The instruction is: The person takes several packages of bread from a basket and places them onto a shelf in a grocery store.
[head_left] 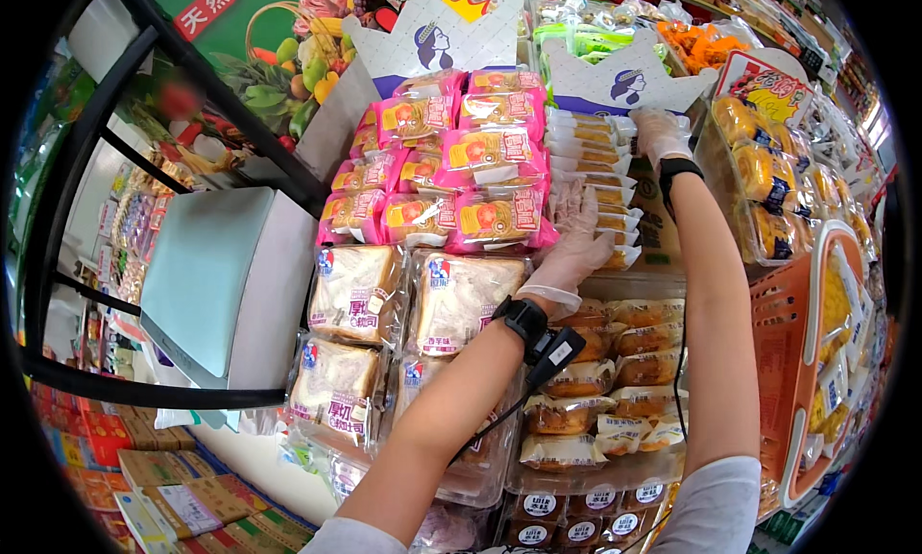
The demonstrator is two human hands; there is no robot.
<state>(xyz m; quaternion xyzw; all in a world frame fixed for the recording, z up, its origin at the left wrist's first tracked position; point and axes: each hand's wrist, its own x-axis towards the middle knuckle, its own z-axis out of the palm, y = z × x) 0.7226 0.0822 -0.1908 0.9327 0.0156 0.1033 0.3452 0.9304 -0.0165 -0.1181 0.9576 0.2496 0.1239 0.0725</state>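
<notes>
My left hand, in a clear plastic glove, lies with spread fingers against the left side of a row of slim wrapped pastries. Pink packets stand just left of it. My right hand, gloved too, reaches to the far right end of the row, by a white crown-shaped display card; its fingertips are partly hidden, and whether it grips a packet I cannot tell. Between my forearms is bare brown cardboard. Nearer me lie wrapped buns in a clear tray.
Bagged sliced bread lies at the left. An orange plastic basket with yellow packets stands right of my right arm, below boxed rolls. A black metal frame and a pale blue-topped box stand far left.
</notes>
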